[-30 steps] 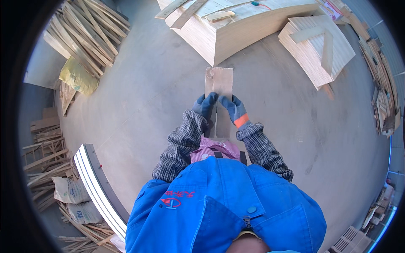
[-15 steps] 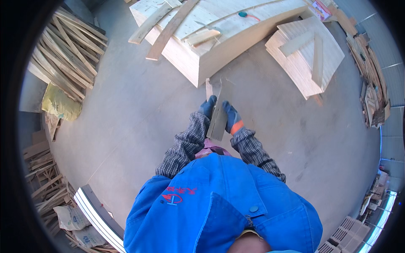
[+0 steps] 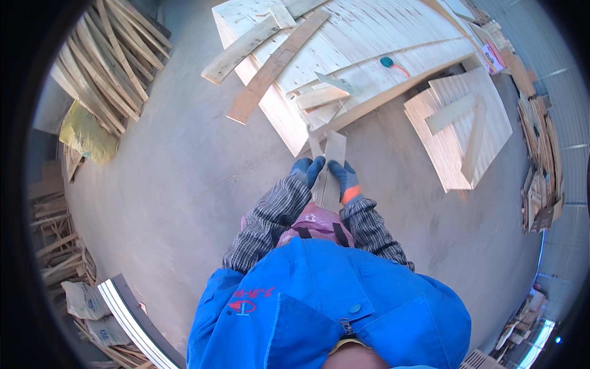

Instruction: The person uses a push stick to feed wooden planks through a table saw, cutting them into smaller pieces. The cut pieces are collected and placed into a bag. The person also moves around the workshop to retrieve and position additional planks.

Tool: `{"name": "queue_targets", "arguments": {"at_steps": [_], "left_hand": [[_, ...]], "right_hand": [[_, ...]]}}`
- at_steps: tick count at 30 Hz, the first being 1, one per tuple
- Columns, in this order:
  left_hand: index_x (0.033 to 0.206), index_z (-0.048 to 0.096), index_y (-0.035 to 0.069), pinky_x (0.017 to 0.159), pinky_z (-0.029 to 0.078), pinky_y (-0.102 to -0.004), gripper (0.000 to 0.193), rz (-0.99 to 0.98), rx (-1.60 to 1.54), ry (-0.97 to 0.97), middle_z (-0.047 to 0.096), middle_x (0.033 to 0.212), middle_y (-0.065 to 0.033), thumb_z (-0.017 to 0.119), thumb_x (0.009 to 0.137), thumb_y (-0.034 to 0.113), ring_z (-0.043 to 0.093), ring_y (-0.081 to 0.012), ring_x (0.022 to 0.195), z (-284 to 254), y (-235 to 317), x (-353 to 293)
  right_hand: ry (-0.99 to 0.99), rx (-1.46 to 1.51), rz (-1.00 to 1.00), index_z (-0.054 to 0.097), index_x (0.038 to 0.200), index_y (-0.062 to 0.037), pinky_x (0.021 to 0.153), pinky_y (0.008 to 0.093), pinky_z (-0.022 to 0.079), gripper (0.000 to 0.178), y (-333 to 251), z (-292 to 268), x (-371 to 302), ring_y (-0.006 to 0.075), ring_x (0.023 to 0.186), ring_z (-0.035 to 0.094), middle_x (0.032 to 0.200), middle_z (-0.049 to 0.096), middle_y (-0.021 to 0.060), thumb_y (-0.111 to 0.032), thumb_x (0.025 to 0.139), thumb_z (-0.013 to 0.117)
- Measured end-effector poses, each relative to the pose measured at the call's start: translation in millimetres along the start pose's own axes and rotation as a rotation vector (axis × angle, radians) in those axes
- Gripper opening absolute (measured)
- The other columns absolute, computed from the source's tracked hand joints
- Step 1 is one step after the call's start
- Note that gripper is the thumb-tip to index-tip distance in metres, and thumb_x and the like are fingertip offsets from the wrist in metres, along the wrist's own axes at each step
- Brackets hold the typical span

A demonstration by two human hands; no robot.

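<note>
My gloved left hand point(image 3: 307, 171) and gloved right hand point(image 3: 345, 177) are close together in front of my body. Both are closed on wooden boards. The wider pale board point(image 3: 335, 147) runs between them, its near end reaching down toward my checked pink garment point(image 3: 312, 220). A narrower wood strip point(image 3: 316, 146) shows beside its far end, next to my left fingers. Just beyond the far ends stands the near corner of a large plywood stack point(image 3: 362, 67). Whether the boards touch that corner I cannot tell.
On the stack lie a brown board point(image 3: 276, 69), a greyish board point(image 3: 243, 52), short offcuts point(image 3: 319, 97) and a small green round item point(image 3: 386, 62). A lower plywood pile point(image 3: 455, 132) stands to the right. Long timber strips point(image 3: 101, 61) and a yellow sack point(image 3: 89, 135) sit at left.
The boards between my hands have tilted, so the wider one shows more of its broad face. The plywood stack and lower pile now appear lower in the view.
</note>
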State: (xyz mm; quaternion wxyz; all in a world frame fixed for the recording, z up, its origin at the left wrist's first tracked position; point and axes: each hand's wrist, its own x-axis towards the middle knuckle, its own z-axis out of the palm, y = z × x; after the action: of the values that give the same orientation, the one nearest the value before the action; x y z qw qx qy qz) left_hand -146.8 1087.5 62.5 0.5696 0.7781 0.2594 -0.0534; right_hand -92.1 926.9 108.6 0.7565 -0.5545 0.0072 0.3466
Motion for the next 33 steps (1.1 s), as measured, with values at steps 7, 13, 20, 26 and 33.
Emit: {"name": "queue_targets", "arguments": {"at_steps": [7,13,20,26,33], "left_hand": [[0.112,0.059,0.000,0.068,0.053,-0.0335,0.046,0.038,-0.784,0.229,0.065,0.094,-0.0085,0.061,0.093,0.043,0.064,-0.0182,0.078,-42.0,42.2,19.7],[0.103,0.063,0.007,0.059,0.050,-0.0294,0.031,-0.207,-0.884,0.419,0.065,0.085,-0.0044,0.065,0.090,0.035,0.061,-0.0137,0.068,-60.0,-34.0,31.2],[0.073,0.057,0.010,0.047,0.041,-0.0276,0.025,-0.579,-1.029,0.510,0.055,0.064,-0.0018,0.056,0.089,0.029,0.050,-0.0122,0.052,34.3,-191.7,-58.3],[0.065,0.040,0.018,0.039,0.023,-0.0255,0.028,-0.659,-1.435,0.699,0.037,0.058,0.0041,0.053,0.089,0.023,0.033,-0.0078,0.044,99.0,-184.5,-128.9],[0.066,0.043,0.016,0.037,0.022,-0.0262,0.028,-0.609,-1.559,0.789,0.039,0.057,0.0020,0.053,0.091,0.023,0.034,-0.0088,0.043,157.1,-235.1,-201.2]], "right_hand": [[0.110,0.061,-0.261,0.059,0.132,-0.0068,0.083,0.0394,0.054,0.052,-106.4,13.4,140.7,0.0214,0.096,0.064,0.111,0.067,0.0070,-0.026,0.087,0.076],[0.200,0.197,-0.033,0.063,0.114,-0.0111,0.079,0.0386,0.054,0.039,-116.3,17.0,319.2,0.0201,0.095,0.063,0.110,0.066,0.0063,-0.035,0.087,0.077],[0.024,-0.283,0.333,0.061,0.095,-0.0151,0.062,0.0375,0.056,0.026,-59.8,-12.7,379.5,0.0188,0.071,0.068,0.086,0.069,0.0043,-0.040,0.094,0.068],[0.074,-0.288,0.111,0.054,0.092,-0.0139,0.039,0.0303,0.044,0.021,-40.0,-25.9,375.6,0.0166,0.049,0.060,0.066,0.063,0.0041,-0.032,0.096,0.064],[-0.012,-0.223,-0.072,0.046,0.066,-0.0198,0.040,0.0301,0.031,0.038,-0.3,-50.8,361.0,0.0136,0.045,0.046,0.058,0.048,-0.0037,-0.034,0.100,0.053]]}}
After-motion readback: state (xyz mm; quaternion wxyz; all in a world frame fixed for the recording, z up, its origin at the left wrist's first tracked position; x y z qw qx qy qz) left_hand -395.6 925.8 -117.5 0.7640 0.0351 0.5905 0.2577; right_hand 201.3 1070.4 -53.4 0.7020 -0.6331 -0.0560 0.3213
